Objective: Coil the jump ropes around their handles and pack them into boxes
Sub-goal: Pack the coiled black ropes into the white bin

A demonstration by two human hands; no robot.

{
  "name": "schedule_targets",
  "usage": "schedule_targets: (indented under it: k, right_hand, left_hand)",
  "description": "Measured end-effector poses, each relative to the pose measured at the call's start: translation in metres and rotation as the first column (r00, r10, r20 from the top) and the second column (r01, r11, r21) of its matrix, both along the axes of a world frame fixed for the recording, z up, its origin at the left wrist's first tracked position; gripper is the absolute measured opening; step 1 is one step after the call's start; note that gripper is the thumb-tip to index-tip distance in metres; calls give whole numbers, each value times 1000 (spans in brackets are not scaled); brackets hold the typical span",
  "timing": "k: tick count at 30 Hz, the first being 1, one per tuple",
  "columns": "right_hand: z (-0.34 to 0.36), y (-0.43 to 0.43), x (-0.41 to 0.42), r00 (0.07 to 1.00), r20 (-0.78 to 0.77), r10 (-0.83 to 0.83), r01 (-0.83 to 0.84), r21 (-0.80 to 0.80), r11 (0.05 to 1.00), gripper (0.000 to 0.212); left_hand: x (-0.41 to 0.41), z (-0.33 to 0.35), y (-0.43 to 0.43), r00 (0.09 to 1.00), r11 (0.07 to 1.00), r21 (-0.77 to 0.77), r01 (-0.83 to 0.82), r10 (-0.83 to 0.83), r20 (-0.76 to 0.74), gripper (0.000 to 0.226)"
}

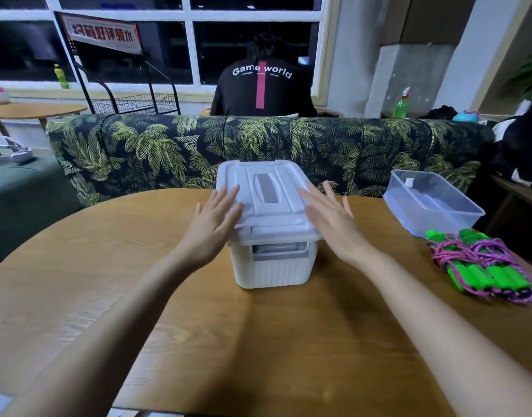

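Observation:
A white ribbed storage box (272, 266) stands in the middle of the wooden table, its translucent lid (264, 194) on top. My left hand (213, 218) lies flat at the lid's left edge with straight fingers. My right hand (331, 219) hovers over the lid's right side, fingers spread and slightly blurred. Several jump ropes (481, 263) with green handles and purple-pink cord wound around them lie bundled at the table's right edge. What is inside the white box is hidden.
A clear plastic container (433, 203) without a lid sits at the table's far right. Behind the round wooden table (198, 326) runs a palm-print sofa (258, 145). A person in a black shirt (261, 88) sits beyond it, back turned.

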State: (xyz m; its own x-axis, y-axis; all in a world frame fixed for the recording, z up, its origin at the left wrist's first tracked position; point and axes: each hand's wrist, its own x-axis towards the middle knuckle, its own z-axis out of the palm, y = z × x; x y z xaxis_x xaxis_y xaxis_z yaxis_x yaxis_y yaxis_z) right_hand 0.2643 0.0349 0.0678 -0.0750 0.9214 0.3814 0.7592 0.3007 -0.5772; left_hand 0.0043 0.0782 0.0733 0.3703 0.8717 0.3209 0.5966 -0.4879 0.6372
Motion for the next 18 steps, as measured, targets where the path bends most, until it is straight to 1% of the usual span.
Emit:
schedule_targets:
  k: [1, 3, 6, 8, 10, 12, 13, 14, 15, 17, 18]
  right_hand:
    - [-4, 0, 2, 998, 62, 7, -10, 36, 999, 80]
    - [-9, -2, 6, 994, 107, 4, -14, 89, 996, 84]
    - [-12, -4, 8, 992, 123, -28, 14, 119, 993, 85]
    - [-15, -5, 6, 995, 97, -28, 13, 156, 988, 83]
    - [-21, -6, 5, 997, 72, -28, 5, 300, 954, 73]
    - [-29, -10, 7, 998, 52, -35, 8, 448, 894, 59]
    - [-33, -12, 9, 998, 48, -30, 4, 480, 877, 54]
    - [-37, -14, 12, 998, 52, -24, -5, 487, 873, 51]
    - [-40, -15, 15, 998, 61, -17, -14, 480, 877, 49]
    - [-44, -17, 19, 997, 80, -1, -35, 449, 893, 51]
    - [-45, -17, 20, 996, 86, 4, -41, 435, 900, 53]
  left_hand:
    - [-1, -4, 0, 1000, 1000, -2, 26, -26, -16, 79]
    - [-1, -9, 1, 999, 999, -1, 47, -47, 1, 71]
    - [0, -11, 7, 997, 998, 17, 68, -69, 32, 63]
    - [0, -14, 11, 997, 996, 44, 75, -76, 27, 66]
    - [0, -18, 11, 997, 987, 145, 63, -68, 28, 65]
    - [1, -20, 7, 989, 944, 323, 73, -111, 100, 51]
    - [1, -21, 5, 977, 917, 390, 82, -152, 152, 42]
    - [0, -24, 4, 963, 900, 426, 96, -192, 188, 36]
    - [-1, -27, 3, 955, 887, 446, 116, -223, 194, 33]
    - [-6, -37, 1, 957, 859, 483, 168, -259, 129, 34]
    - [-9, -41, 0, 957, 843, 501, 196, -276, 90, 38]
